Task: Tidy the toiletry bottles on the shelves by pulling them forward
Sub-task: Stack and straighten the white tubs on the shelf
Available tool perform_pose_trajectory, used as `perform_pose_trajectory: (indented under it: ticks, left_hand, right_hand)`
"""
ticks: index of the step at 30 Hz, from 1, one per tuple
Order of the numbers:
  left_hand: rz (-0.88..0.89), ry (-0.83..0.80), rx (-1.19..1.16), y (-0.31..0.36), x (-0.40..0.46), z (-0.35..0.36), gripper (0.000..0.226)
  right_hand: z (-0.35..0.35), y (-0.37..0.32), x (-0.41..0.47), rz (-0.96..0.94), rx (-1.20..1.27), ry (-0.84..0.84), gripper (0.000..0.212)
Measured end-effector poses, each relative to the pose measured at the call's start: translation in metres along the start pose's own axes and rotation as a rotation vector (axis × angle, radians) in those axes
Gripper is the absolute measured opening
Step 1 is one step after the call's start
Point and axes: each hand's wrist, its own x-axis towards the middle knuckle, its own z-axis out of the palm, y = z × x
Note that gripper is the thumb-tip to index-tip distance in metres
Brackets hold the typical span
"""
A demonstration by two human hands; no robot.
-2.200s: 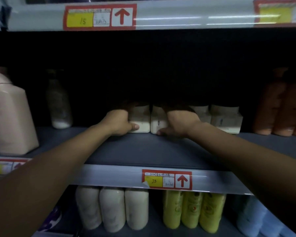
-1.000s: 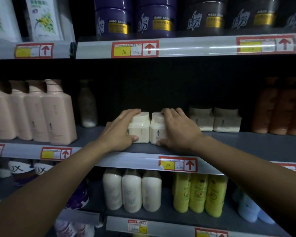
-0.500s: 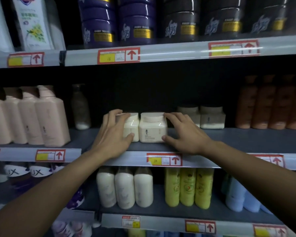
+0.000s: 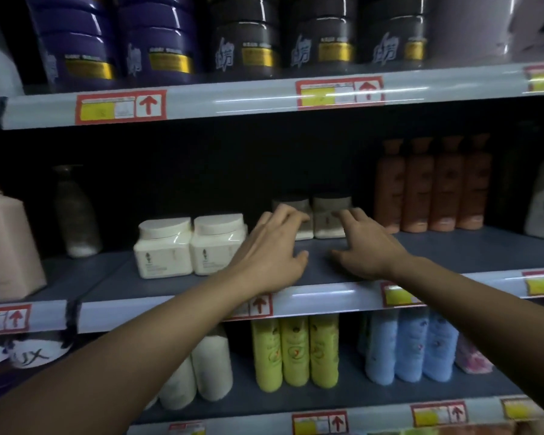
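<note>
Two squat cream jars [image 4: 190, 246] with round lids stand side by side near the front of the middle shelf [image 4: 453, 249]. Two more of the same jars [image 4: 325, 219] sit deeper back in the shadow, to their right. My left hand [image 4: 272, 249] reaches in with spread fingers, its fingertips touching the left back jar. My right hand [image 4: 363, 243] is beside it, fingers stretched toward the right back jar and its thumb low over the shelf. Neither hand grips anything.
Orange bottles [image 4: 431, 183] stand right of the back jars; a dim bottle [image 4: 74, 211] and a pink bottle [image 4: 7, 243] stand at the left. Dark tubs [image 4: 242, 39] fill the top shelf. Yellow bottles [image 4: 296, 350], blue bottles [image 4: 412, 346] and white bottles [image 4: 211, 372] line the lower shelf.
Both hands let go of the two front jars, which now stand near the shelf edge, and moved right and deeper to the two back jars. The view shifted right.
</note>
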Motion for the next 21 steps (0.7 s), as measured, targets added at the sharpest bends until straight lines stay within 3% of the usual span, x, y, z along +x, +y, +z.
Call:
perform_pose_trajectory:
  ticks: [4,7,10,14,17,21]
  left_hand:
    - [-0.252,-0.109,0.003,-0.001,0.043,0.022,0.071]
    - [-0.403,-0.157,0.012,-0.006,0.072,0.035,0.064]
    - [-0.440,-0.110,-0.021,-0.017,0.095,0.048,0.067]
    - [-0.527,-0.208,0.001,-0.035,0.109,0.074,0.074]
    - [-0.514,-0.127,-0.003,-0.041,0.107,0.084,0.084]
    - [-0.453,-0.053,-0.032,-0.041,0.104,0.080,0.094]
  right_hand:
    - [-0.005,0.020,0.024,0.075,0.019,0.013,0.076]
    - [-0.003,0.029,0.048,0.134,0.019,-0.007,0.065]
    - [0.000,0.033,0.072,0.151,-0.014,-0.071,0.054]
    - [0.015,0.037,0.092,0.151,-0.049,-0.209,0.069]
    - [0.023,0.039,0.096,0.132,0.006,-0.169,0.083]
    - [0.019,0.040,0.096,0.154,0.011,-0.198,0.077]
